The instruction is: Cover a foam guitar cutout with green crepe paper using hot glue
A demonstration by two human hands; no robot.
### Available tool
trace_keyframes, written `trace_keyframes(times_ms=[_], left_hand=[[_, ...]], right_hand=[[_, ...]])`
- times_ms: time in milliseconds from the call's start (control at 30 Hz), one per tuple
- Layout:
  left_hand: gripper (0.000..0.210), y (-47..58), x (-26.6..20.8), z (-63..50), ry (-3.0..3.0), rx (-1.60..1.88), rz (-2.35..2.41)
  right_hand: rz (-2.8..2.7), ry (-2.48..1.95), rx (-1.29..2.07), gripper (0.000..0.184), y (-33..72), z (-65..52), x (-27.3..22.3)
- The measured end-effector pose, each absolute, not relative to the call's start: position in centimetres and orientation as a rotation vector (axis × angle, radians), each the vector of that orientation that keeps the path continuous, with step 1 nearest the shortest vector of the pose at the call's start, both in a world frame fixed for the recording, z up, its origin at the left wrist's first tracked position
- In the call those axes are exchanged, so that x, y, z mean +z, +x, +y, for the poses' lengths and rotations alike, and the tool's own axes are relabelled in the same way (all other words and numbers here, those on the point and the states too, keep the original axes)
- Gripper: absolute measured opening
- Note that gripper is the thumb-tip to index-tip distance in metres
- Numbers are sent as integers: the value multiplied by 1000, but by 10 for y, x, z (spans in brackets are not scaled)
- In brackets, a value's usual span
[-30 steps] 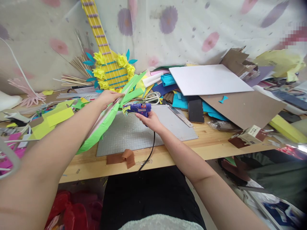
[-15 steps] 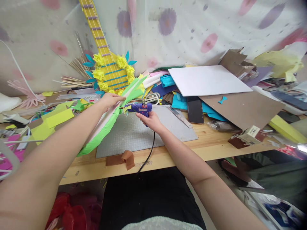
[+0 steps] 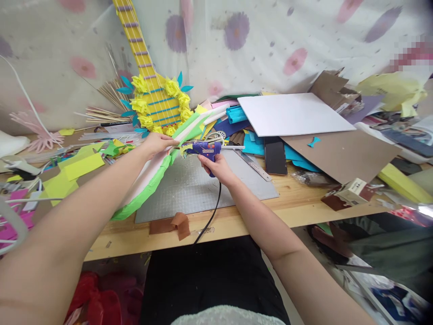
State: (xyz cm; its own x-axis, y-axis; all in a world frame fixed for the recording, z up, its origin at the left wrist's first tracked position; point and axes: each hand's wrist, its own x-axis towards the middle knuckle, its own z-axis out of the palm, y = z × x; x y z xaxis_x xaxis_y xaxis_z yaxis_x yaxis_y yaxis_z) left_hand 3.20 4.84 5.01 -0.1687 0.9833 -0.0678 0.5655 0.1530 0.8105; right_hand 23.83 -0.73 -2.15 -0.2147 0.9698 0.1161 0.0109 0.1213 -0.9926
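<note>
Blue glue gun [image 3: 203,149] shifted right, against green craft piece [image 3: 149,187].

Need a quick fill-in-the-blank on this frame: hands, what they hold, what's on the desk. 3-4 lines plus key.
1. The right hand holds a blue ____ with a black cord.
2. The left hand holds a long craft piece edged in ____ paper.
3. Under both hands lies a grey cutting ____ on the wooden desk.
4. The black phone lies to the ____ of the right hand.

Missing words: glue gun; green; mat; right
</note>
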Motion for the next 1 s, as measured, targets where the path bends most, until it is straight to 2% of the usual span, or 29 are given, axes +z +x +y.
trace_keyframes(times_ms=[367,1000], left_hand=[[29,32,44,51,1555,832,1834],[28,38,54,46,1550,796,1906]], right_hand=[[-1542,-1047,1347,41,239,-9,-20],[-1639,-1023,1290,42,280,-3,-8]])
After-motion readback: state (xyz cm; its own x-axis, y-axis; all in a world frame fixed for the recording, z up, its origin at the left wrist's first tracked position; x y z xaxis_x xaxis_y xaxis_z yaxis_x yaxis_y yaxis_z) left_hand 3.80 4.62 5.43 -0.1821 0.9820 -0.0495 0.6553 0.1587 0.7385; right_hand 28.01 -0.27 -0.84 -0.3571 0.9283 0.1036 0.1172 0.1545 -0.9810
